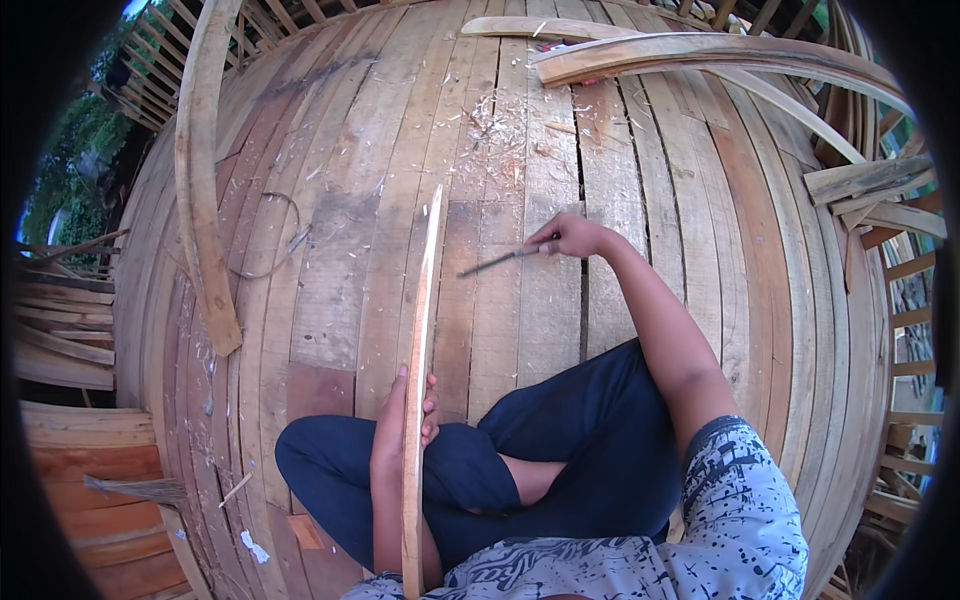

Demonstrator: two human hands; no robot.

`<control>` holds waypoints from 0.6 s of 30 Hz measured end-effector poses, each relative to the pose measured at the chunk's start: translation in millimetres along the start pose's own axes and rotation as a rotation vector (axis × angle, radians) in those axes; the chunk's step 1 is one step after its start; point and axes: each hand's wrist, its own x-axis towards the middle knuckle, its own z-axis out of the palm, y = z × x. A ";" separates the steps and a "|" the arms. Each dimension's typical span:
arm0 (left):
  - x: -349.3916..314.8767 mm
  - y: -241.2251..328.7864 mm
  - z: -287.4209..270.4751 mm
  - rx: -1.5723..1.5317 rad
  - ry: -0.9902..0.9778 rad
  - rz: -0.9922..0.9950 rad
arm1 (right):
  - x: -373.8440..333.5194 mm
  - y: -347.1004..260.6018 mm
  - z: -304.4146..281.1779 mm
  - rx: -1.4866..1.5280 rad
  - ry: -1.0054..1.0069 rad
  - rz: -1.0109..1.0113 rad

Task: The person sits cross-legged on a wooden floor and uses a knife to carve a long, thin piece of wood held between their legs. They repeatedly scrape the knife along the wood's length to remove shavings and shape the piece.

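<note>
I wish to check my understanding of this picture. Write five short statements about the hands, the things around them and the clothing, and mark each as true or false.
1. The left hand grips a long wooden strip. True.
2. The right hand holds a knife. True.
3. The knife is touching the wooden strip. False: a gap shows between them.
4. Wood shavings lie scattered on the plank floor. True.
5. The shirt is plain red. False: it is pale with dark markings.

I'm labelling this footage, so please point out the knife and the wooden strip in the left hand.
Knife (490, 264): head view, on the dark blade.
Wooden strip (420, 350): head view, mid-length, just above the left hand (391, 420).
</note>
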 end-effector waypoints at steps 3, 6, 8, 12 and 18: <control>2.0 1.2 1.5 -0.001 -0.005 0.002 | 0.7 -6.8 20.4 -0.086 -0.208 -0.047; 1.6 0.4 4.3 0.003 -0.001 -0.003 | 12.1 -6.8 18.6 -0.191 0.404 0.155; 1.1 0.2 6.0 0.000 0.006 -0.008 | 12.2 -8.3 4.5 -0.159 0.411 0.332; -2.8 6.3 -1.2 -0.056 -0.003 0.019 | 7.8 0.9 18.9 -0.009 -0.004 -0.088; -3.0 6.0 0.0 -0.018 0.027 0.025 | 7.6 -19.8 47.3 -0.139 -0.114 -0.056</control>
